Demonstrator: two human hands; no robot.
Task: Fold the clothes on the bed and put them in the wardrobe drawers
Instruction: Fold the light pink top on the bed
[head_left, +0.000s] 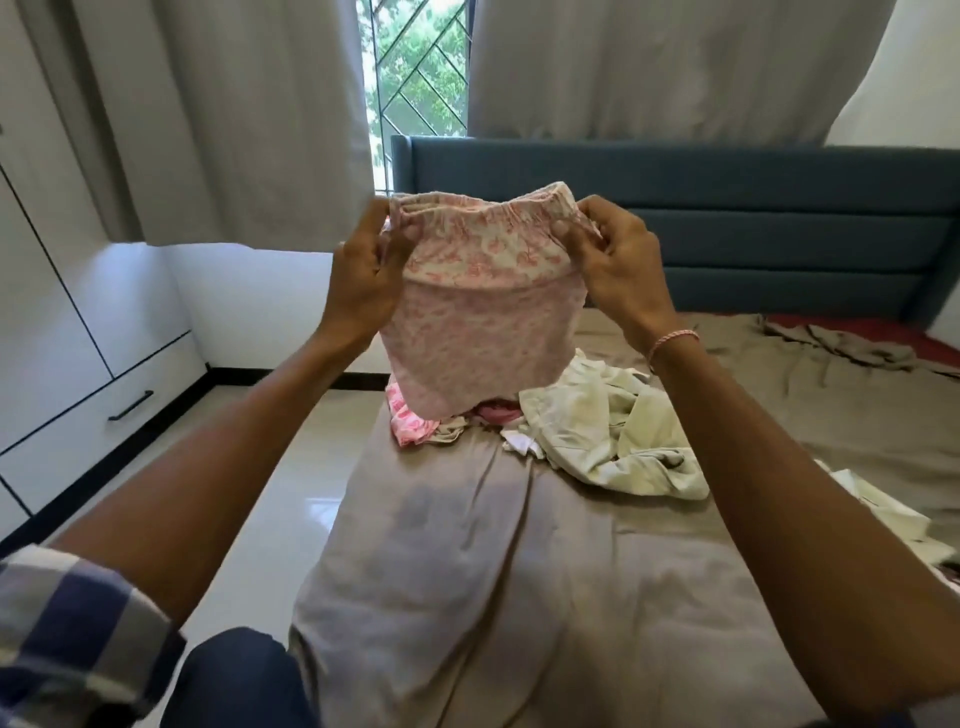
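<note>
One garment in hand: pink printed garment (478, 332) with white pattern, held up in the air above the bed, elastic waistband uppermost, body hanging down, lower hem just above the clothes pile.
Left grip (363, 275): fingers and thumb curled, pinching the left end of the waistband.
Right grip (618, 265): thumb and fingers closed on the right end of the waistband, which is stretched between both grips.
Right wrist: pink braided bracelet (672, 340).
Left arm: checked sleeve (67, 639), rolled back near the elbow.
Clothes pile (519, 421): directly below the held garment, near the bed's left edge.
Pile contents: crumpled cream garment (608, 431) on the right, frilled pink piece (413, 423) on the left, a small bright pink item between them, mostly hidden.
Bed (467, 597): covered by a creased grey-beige sheet, with a red patch (857, 327) exposed at the far right near the headboard.
Right edge of bed: flat white item (883, 514), kind not determinable.
Headboard (779, 234): blue-grey, padded in horizontal bands, behind the held garment.
Wardrobe (52, 312): white, along the left wall, doors closed.
Drawer (78, 441): lowest section of the wardrobe, closed, dark bar handle.
Floor (291, 467): glossy pale tiles between bed and wardrobe.
Window (415, 78): barred, green foliage outside, flanked by pale curtains (234, 104).
</note>
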